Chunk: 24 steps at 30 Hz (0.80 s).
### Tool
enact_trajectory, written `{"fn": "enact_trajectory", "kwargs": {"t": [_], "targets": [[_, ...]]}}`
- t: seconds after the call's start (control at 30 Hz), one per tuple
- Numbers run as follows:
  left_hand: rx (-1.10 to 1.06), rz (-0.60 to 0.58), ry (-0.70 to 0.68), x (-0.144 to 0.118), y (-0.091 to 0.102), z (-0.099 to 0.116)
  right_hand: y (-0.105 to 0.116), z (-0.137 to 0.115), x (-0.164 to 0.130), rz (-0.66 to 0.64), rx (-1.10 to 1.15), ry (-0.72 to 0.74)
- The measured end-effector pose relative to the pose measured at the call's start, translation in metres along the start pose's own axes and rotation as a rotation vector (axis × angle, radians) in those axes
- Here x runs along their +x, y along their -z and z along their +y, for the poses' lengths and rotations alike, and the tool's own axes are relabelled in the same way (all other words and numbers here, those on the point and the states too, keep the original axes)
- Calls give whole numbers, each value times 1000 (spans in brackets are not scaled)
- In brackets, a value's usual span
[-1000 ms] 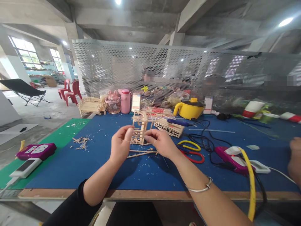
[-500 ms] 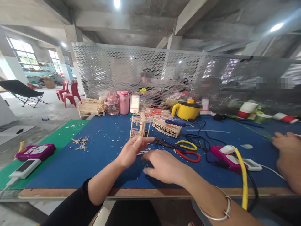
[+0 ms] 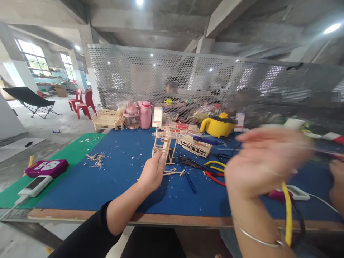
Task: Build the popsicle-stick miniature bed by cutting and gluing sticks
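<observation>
My left hand (image 3: pixel 152 174) is closed at the near lower end of a small upright frame of thin wooden sticks (image 3: pixel 164 138), fingers curled round its edge. My right hand (image 3: pixel 266 161) is raised over the right side of the table, blurred by motion; whether it holds anything I cannot make out. Between my hands lie dark-jawed pliers (image 3: pixel 190 162) with yellow and red handles, a slim blue tool (image 3: pixel 190 181) and loose wooden sticks (image 3: pixel 173 173). Behind these, a low wooden stick model (image 3: pixel 195 145) has a blue-handled tool (image 3: pixel 205 140) lying across it.
Wood scraps (image 3: pixel 96 160) lie on the blue mat (image 3: pixel 115 190). A yellow pot (image 3: pixel 219 125), a pink bottle (image 3: pixel 146 115) and another wooden model (image 3: pixel 108 120) stand along the perforated screen (image 3: pixel 129 75). A purple power strip (image 3: pixel 47 168) sits left. Another person's hand (image 3: pixel 337 175) is at the right edge.
My right hand has swung up and right, away from the sticks and pliers. My left hand has closed at the wooden frame's lower end. The slim blue tool is now uncovered.
</observation>
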<state>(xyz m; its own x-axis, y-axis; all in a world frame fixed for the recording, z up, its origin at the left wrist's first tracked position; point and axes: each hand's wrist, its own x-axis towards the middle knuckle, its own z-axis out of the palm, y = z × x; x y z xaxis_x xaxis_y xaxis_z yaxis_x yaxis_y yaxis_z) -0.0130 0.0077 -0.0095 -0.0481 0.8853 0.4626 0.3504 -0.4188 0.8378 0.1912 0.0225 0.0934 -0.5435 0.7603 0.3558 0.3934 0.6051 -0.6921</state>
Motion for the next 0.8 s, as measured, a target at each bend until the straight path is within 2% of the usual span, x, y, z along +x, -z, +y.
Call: {"fn": "enact_trajectory", "kwargs": {"t": [0.13, 0.2, 0.3, 0.4, 0.5, 0.6, 0.8], "targets": [[-51, 114, -247, -1, 8, 8, -41, 4, 13, 67, 165, 17], [-117, 158, -307, 0, 12, 9, -63, 5, 22, 100, 309, 25], [-275, 168, -238, 2, 13, 7, -84, 7, 33, 70, 499, 25], [-443, 144, -147, 5, 10, 1, -88, 13, 35, 18, 660, -11], [-560, 169, -53, 8, 6, -3, -89, 23, 34, 9, 753, -30], [-588, 154, -19, 9, 5, -3, -96, 29, 33, 15, 718, -35], [-468, 139, -81, 3, 7, 1, -109, 27, 32, 64, 513, -20]]}}
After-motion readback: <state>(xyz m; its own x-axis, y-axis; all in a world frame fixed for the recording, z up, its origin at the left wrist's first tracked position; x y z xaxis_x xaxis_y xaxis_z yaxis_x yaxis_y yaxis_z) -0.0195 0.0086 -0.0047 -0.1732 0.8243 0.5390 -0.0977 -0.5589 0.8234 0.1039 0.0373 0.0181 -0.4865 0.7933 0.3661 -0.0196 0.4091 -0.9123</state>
